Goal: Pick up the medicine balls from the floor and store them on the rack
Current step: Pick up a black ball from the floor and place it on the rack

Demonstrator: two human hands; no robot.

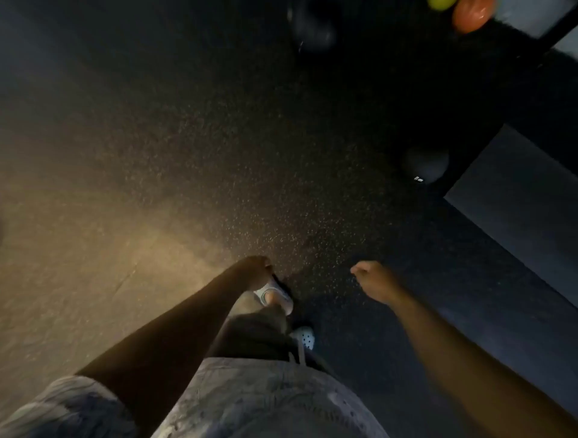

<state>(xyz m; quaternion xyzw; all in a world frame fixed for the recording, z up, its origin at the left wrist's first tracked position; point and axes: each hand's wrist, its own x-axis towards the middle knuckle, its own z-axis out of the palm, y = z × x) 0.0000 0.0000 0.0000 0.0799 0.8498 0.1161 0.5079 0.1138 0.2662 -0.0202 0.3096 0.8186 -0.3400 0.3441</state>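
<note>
A dark medicine ball with a small white label lies on the speckled black floor at the right, well ahead of my hands. Another dark ball sits blurred at the top centre. An orange ball and a yellow-green ball show at the top right edge; whether they rest on a rack I cannot tell. My left hand hangs low at the centre, fingers curled, holding nothing. My right hand is beside it, loosely curled and empty.
A dark raised platform or mat with a straight edge runs along the right side. My feet in pale perforated clogs stand on the floor below my hands. Warm light falls across the floor at the left.
</note>
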